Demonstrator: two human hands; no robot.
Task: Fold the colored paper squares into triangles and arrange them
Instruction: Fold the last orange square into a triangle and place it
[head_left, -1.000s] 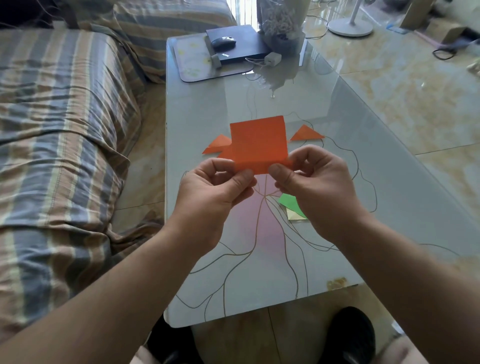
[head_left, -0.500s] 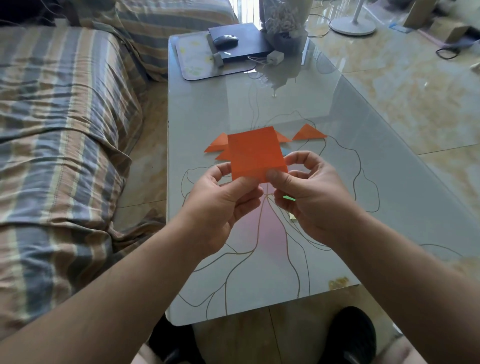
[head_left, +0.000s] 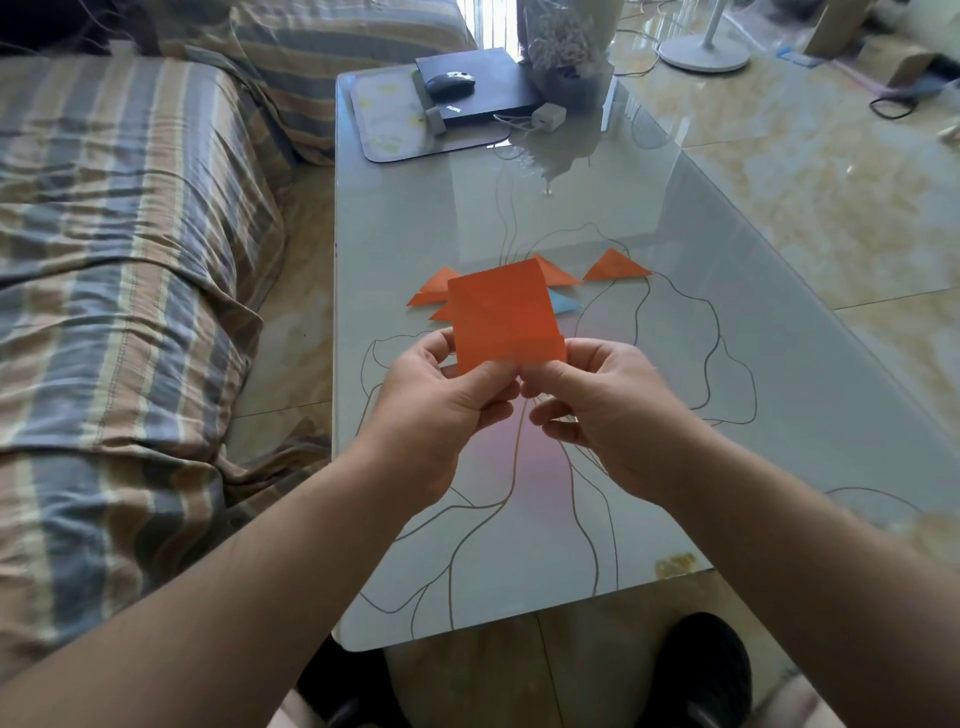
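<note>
a glossy glass table (head_left: 727, 322) with a line-drawn flower pattern stands beside a striped sofa (head_left: 130, 234). above it the orange paper square (head_left: 501, 314) is held in the air, its lower edge pinched by the left hand (head_left: 441, 410) and the right hand (head_left: 608, 415), thumbs pressing it against curled fingers (head_left: 545, 376). the sheet looks light, thin and floppy, creasing readily and liable to slip on the glass, so corners and edges are the sensible hold. folded orange triangles (head_left: 615, 267) and a blue triangle (head_left: 563, 304) lie on the table beyond. compared with a second ago, both hands have drawn together at the bottom edge, and the green piece near the right hand is now hidden.
</note>
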